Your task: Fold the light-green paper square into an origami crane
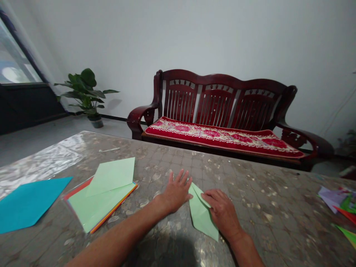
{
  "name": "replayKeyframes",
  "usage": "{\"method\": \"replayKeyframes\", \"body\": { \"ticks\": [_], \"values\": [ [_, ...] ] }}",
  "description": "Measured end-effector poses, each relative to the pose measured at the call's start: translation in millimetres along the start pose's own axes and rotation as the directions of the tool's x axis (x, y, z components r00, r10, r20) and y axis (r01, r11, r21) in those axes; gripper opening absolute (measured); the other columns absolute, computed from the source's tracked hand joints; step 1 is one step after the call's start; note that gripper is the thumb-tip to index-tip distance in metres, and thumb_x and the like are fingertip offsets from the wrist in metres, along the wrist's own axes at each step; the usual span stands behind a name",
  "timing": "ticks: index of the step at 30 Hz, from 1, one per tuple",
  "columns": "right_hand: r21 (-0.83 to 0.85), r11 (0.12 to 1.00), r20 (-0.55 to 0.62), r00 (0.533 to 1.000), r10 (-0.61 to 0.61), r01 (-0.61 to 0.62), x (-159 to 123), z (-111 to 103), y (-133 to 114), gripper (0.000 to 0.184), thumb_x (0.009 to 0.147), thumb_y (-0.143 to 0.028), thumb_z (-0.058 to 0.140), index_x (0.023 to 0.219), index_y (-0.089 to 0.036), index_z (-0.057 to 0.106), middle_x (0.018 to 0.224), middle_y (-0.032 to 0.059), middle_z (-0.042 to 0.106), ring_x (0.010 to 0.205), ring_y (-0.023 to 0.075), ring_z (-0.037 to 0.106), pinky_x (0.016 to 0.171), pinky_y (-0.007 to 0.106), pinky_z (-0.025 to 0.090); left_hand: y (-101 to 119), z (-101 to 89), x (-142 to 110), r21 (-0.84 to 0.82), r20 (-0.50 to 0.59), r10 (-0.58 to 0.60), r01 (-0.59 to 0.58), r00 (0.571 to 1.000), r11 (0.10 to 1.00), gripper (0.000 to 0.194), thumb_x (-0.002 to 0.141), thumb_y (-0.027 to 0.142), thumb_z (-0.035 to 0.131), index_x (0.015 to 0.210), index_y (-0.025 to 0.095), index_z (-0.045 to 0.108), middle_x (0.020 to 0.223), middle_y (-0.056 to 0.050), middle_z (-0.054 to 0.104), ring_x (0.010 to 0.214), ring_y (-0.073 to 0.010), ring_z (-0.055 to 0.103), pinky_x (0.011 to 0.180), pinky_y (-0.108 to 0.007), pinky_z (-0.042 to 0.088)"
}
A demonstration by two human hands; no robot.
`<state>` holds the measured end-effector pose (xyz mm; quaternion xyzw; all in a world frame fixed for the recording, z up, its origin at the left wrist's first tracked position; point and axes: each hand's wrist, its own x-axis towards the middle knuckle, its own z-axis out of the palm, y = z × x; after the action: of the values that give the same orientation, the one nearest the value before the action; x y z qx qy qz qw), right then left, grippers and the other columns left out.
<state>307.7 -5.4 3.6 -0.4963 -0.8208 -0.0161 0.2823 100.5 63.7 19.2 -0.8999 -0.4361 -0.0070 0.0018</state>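
Observation:
A light green sheet of paper (200,217), partly folded, lies on the table in front of me, its narrow tip pointing away. My right hand (222,211) grips the folded flap along the paper's right edge, thumb and fingers closed on it. Palm down, my left hand (175,192) is at the paper's upper left with its fingers spread; the thumb touches or nearly touches the tip. Left of that hand, a stack of coloured paper (97,207) in a clear sleeve carries a loose pale green sheet (115,174) on top.
A blue sheet (33,204) lies at the far left of the patterned table (250,230). Purple, red and green paper pieces (333,200) sit at the right edge. A thin white stick (109,150) is near the back. Beyond stand a wooden bench (217,107) and potted plant (87,92).

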Motion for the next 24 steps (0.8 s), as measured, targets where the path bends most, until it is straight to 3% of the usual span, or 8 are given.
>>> {"method": "replayKeyframes", "body": {
  "ticks": [6,13,19,24],
  "values": [
    [-0.058,0.998,0.020,1.000,0.009,-0.008,-3,0,-4,0.046,0.074,0.004,0.048,0.103,-0.023,0.070,0.102,0.0067,0.067,0.098,0.0198,0.055,0.086,0.032,0.044,0,6.7,1,-0.049,0.012,0.106,-0.106,0.994,0.993,0.051,0.098,0.034,0.050,0.145,0.016,0.041,0.155,-0.015,0.036,0.146,-0.0328,0.025,0.113,-0.063,0.025],
    [-0.053,0.998,0.061,0.997,0.036,-0.033,-7,-5,-7,0.053,0.069,0.004,0.046,0.110,-0.021,0.069,0.110,0.0062,0.068,0.110,0.0214,0.053,0.097,0.035,0.043,-2,10.2,-3,-0.064,0.003,0.186,-0.186,0.983,0.981,0.046,0.102,0.027,0.033,0.148,0.017,0.036,0.156,-0.017,0.033,0.146,-0.0298,0.027,0.115,-0.054,0.026],
    [-0.100,0.995,0.032,0.999,0.020,-0.017,-14,0,-11,0.048,0.074,0.002,0.049,0.112,-0.020,0.069,0.113,0.0040,0.070,0.116,0.0228,0.052,0.099,0.036,0.040,-2,8.7,-9,-0.098,-0.006,0.192,-0.192,0.981,0.977,0.059,0.099,0.052,0.038,0.150,0.024,0.032,0.158,-0.019,0.028,0.146,-0.0333,0.025,0.114,-0.058,0.021],
    [-0.172,0.982,0.034,0.996,0.086,-0.079,-12,-1,-19,0.030,0.080,0.000,0.054,0.089,-0.022,0.073,0.091,0.0018,0.074,0.090,0.0184,0.062,0.085,0.029,0.043,0,10.4,-12,-0.120,-0.046,0.198,-0.203,0.979,0.972,0.062,0.096,0.061,0.037,0.150,0.031,0.033,0.158,-0.020,0.026,0.146,-0.0365,0.023,0.111,-0.065,0.018]
  ]
}}
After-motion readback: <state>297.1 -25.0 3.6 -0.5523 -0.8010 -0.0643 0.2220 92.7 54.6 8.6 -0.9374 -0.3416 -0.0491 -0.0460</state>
